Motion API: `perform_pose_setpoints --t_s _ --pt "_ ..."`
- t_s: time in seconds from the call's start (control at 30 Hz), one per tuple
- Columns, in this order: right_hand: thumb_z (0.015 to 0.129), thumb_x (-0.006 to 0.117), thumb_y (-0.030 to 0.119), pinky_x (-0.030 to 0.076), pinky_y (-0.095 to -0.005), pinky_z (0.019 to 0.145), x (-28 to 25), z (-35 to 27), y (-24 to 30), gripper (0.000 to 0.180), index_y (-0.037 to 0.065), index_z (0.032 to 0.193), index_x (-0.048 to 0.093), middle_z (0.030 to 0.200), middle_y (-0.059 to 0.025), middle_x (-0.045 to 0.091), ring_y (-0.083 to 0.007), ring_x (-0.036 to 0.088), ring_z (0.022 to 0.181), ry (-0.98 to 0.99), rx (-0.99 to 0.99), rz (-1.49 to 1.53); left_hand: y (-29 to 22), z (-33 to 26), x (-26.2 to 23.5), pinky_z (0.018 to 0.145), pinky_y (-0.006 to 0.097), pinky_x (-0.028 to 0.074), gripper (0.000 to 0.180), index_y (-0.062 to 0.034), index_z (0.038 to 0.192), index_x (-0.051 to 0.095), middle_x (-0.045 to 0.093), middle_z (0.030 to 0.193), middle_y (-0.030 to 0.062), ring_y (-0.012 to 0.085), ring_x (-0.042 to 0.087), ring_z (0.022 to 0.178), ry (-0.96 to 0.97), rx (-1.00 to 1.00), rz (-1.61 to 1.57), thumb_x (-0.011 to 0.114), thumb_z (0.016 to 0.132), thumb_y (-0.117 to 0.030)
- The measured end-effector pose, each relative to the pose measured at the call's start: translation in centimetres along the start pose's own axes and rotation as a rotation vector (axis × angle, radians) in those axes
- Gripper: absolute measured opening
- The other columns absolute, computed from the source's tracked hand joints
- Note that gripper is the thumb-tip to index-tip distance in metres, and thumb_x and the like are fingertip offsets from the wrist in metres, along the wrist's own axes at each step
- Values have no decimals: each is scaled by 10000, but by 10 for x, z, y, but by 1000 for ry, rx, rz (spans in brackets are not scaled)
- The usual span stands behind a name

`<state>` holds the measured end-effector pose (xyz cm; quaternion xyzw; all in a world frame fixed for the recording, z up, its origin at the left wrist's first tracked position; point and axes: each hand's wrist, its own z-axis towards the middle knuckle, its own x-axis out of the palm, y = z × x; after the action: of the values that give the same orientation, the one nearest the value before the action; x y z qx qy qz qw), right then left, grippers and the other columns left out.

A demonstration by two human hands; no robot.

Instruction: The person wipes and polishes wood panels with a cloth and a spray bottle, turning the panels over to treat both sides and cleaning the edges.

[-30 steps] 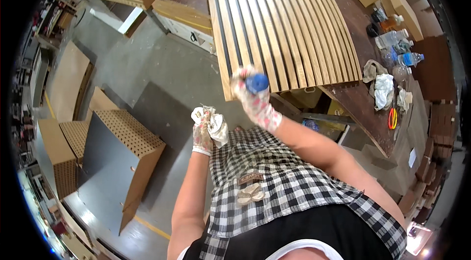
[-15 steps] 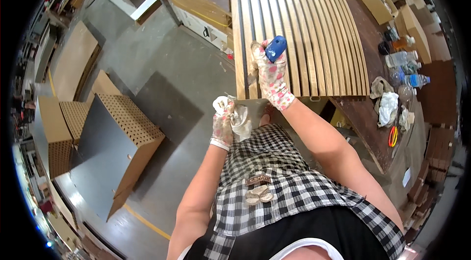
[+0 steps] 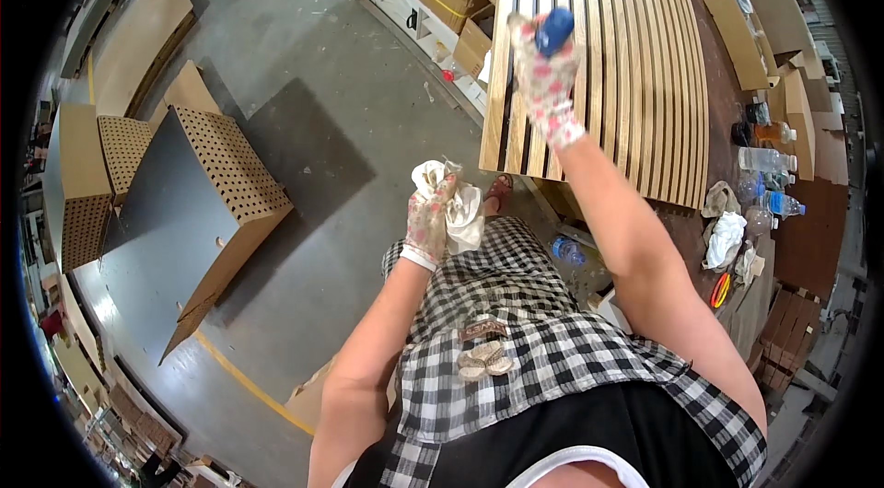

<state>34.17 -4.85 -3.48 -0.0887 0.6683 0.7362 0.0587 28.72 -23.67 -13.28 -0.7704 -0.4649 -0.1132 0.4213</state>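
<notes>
My left hand (image 3: pixel 427 228), in a stained pink-spotted work glove, is closed on a crumpled white cloth (image 3: pixel 464 217) beside the near left corner of the panel. A matching glove covers my right hand (image 3: pixel 547 83), whose fingers are wrapped round a blue-handled tool (image 3: pixel 554 31). The tool's other end is hidden by the hand and blur. Beneath my right hand lies a slatted wooden panel (image 3: pixel 635 101), light strips with dark grooves between them. Whether the tool touches the panel I cannot tell.
The panel rests on a dark brown table (image 3: pixel 704 143). Along its right side are clear plastic bottles (image 3: pixel 766 159), a white rag (image 3: pixel 726 239), a yellow-and-red ring-shaped item (image 3: pixel 720 290) and an open carton (image 3: pixel 739 39). Grey boards with perforated edges (image 3: pixel 226 166) stand on the floor to the left.
My right hand has moved farther up along the panel with the blue-handled tool. The view has shifted, so the panel sits farther right. My left hand still holds the cloth.
</notes>
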Motion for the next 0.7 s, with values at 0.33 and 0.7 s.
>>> perform_pose_setpoints --t_s 0.33,0.7 --pt "809 635 194 432 -226 540 -15 1 -25 127 98 830 556 676 16 527 -80 521 615 140 -86 82 -1 7 5 595 236 472 190 -29 942 588 606 815 22 98 577 688 59 74 82 606 848 -193" --pt "780 677 135 468 -230 620 -10 -55 -25 199 80 900 528 774 1 560 -89 545 669 101 115 369 4 11 11 649 256 507 214 -26 1029 573 605 859 50 135 606 743 111 7 -53 581 857 -153"
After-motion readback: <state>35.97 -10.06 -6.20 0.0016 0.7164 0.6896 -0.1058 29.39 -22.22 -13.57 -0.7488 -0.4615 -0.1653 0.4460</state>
